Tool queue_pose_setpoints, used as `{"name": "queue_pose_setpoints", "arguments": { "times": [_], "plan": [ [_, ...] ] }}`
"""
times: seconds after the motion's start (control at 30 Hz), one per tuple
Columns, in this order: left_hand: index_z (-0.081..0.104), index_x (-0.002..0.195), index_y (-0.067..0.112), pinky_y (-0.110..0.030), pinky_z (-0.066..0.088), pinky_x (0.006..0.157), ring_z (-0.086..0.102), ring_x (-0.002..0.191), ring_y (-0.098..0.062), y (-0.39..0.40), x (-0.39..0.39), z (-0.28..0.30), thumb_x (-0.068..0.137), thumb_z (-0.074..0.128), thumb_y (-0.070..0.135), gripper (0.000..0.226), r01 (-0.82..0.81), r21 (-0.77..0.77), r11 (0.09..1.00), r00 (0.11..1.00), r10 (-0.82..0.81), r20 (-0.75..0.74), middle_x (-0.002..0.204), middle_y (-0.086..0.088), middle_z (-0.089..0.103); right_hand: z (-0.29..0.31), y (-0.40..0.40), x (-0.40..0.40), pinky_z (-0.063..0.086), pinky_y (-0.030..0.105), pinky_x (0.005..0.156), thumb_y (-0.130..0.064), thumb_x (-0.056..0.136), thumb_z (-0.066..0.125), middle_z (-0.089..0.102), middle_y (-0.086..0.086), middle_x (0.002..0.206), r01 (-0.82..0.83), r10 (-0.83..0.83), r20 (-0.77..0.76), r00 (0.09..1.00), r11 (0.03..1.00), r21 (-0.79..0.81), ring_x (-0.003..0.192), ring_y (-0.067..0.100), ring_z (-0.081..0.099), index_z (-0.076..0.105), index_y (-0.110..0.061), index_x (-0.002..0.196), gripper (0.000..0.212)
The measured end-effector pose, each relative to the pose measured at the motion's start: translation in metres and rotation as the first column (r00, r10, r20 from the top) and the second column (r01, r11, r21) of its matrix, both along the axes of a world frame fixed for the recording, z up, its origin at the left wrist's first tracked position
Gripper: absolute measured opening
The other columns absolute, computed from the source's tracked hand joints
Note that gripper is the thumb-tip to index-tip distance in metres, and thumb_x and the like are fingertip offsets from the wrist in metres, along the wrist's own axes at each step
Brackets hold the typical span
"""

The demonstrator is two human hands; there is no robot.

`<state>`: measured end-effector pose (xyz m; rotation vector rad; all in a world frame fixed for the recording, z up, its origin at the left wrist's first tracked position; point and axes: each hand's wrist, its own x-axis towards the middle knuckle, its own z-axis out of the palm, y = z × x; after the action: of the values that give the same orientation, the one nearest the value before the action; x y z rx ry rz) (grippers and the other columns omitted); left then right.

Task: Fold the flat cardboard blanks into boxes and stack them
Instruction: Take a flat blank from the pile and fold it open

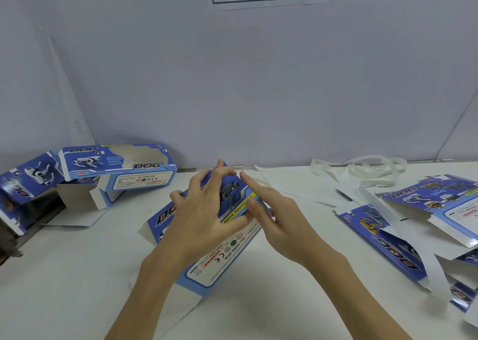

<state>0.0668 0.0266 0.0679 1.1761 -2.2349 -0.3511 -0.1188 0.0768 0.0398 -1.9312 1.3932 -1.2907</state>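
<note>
Mid-table, a left hand point(204, 210) with spread fingers grips a half-folded blue box point(219, 246) while the right hand point(274, 218) touches it with straight fingers; creasing each panel firmly should square it.

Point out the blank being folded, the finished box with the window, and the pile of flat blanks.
Blank being folded point(219, 259): head view, on its white warning panel.
Finished box point(143, 178): head view, on its white label side.
Pile of flat blanks point(424, 197): head view, on the top blank's blue face.
</note>
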Motion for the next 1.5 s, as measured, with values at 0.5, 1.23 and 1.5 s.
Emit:
{"name": "queue_pose_setpoints", "arguments": {
  "times": [0.5, 1.23, 1.5],
  "plan": [
    [0.040, 0.157, 0.009, -0.054, 0.037, 0.114, 0.048, 0.140, -0.028, 0.007, -0.012, -0.003, 0.074, 0.075, 0.074, 0.111, 0.094, -0.569, 0.817, 0.989, -0.012, 0.146, 0.157, -0.010, 0.045, 0.005, -0.002, 0.010, 0.061, 0.039, 0.096, -0.025, 0.110, 0.049, 0.059, -0.002, 0.150, -0.010, 0.028, 0.412, 0.911, 0.999, -0.046, 0.134, 0.018, 0.061, 0.044, -0.038, 0.157, 0.049],
    [-0.001, 0.150, 0.073, -0.052, 0.034, 0.122, -0.004, 0.156, 0.006, -0.011, -0.022, -0.027, 0.049, 0.082, 0.087, 0.132, 0.175, 0.170, 0.970, 0.880, -0.077, -0.468, 0.166, 0.031, -0.013, 0.004, -0.018, -0.007, 0.062, 0.054, 0.091, -0.024, 0.085, 0.084, 0.068, 0.011, 0.132, 0.170, -0.083, 0.853, 0.515, 0.985, -0.006, 0.117, 0.032, 0.072, 0.049, -0.031, 0.137, 0.063],
    [0.061, 0.140, 0.042, -0.037, 0.062, 0.093, 0.056, 0.136, -0.016, -0.033, -0.013, -0.036, 0.079, 0.088, 0.027, 0.069, 0.263, 0.034, 0.964, 0.699, -0.166, -0.695, 0.148, 0.007, 0.052, -0.012, -0.019, -0.008, 0.063, 0.047, 0.091, -0.057, 0.090, 0.075, 0.069, 0.006, 0.133, 0.028, -0.084, 0.669, 0.738, 0.995, 0.094, 0.112, 0.028, 0.074, 0.049, -0.033, 0.139, 0.061]
  ]
}}
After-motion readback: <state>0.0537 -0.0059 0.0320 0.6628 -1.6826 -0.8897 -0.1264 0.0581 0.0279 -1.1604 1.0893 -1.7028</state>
